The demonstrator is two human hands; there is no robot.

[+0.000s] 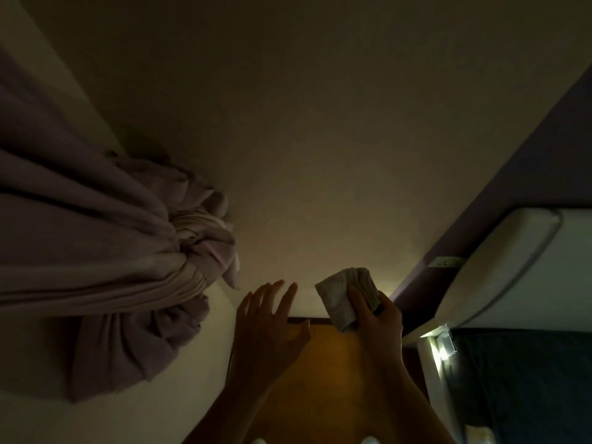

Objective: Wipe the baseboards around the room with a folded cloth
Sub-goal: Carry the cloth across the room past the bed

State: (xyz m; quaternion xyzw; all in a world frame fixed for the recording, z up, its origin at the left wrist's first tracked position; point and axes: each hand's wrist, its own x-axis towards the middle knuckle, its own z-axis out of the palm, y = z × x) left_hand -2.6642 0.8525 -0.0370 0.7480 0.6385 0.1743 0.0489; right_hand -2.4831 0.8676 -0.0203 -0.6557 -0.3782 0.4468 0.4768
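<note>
Dim room, low light. Right hand [379, 318] gripped the folded cloth [344, 296], with the thumb across its front and the fingers curled round the bunched side. The cloth sat at the foot of the cream wall [320, 155], toward the right corner, and its lower end overlapped the dark baseboard [320, 321]. Couldn't tell if it was actually pressed on.

Left hand [269, 318] held nothing. Its fingers were spread and near straight, tips up by the wall just left of the cloth, the two hands close but apart. Contact with the wall: couldn't tell.

The baseboard ran along the far edge of the orange-brown wood floor [330, 379], both forearms reaching over it.

On the left, a mauve curtain [112, 251] was tied in a big knot and hung against the wall. On the right, a purple panel [480, 203] met that corner, with a white padded mattress edge [512, 267] beside it. A small light [440, 350] glowed low, right of the right hand.
</note>
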